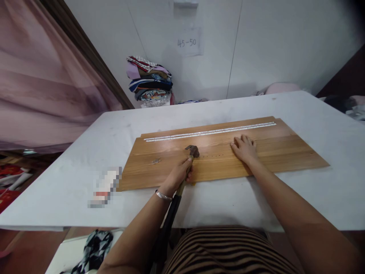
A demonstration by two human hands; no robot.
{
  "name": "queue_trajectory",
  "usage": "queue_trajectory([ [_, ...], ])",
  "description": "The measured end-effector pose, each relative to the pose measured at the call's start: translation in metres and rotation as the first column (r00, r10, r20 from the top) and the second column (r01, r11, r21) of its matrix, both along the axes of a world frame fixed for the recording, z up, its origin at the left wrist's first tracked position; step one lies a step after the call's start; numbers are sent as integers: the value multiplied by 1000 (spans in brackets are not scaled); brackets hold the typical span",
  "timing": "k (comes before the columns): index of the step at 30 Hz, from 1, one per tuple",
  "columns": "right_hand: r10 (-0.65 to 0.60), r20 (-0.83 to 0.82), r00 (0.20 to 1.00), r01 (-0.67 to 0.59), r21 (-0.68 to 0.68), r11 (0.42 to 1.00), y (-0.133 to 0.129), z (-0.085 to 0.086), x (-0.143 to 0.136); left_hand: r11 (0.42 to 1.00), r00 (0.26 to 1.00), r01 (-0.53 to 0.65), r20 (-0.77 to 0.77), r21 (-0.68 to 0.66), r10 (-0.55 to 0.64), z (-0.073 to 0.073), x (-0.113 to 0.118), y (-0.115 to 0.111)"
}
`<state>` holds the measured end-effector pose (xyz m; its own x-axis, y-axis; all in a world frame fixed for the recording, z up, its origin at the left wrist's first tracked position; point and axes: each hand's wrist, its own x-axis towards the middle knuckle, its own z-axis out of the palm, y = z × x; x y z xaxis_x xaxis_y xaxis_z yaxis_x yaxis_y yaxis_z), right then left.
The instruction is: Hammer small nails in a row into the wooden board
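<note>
My left hand grips a claw hammer by its handle, close below the head. The hammer head is over the wooden board; whether it touches the board I cannot tell. A short row of small dark nails or dots runs to the right of the head. My right hand lies on the board past the end of that row, palm down with fingers spread. Left of the hammer, a small heap of nails rests on the wood.
Two white marked strips lie along the board's far side. The board sits on a white-covered table, beside a blurred-out object. Folded cloths are stacked behind the table. A pink curtain hangs at the left.
</note>
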<state>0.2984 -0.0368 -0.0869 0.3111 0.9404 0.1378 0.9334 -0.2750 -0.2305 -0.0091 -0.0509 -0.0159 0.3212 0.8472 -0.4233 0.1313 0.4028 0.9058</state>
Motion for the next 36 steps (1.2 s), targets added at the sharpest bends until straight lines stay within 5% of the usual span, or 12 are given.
queue_trajectory([
  [36,-2,-2,1000,2,-10,1000,0,0,0,1000,1000,12,-3,8,-12,-6,-2,2],
])
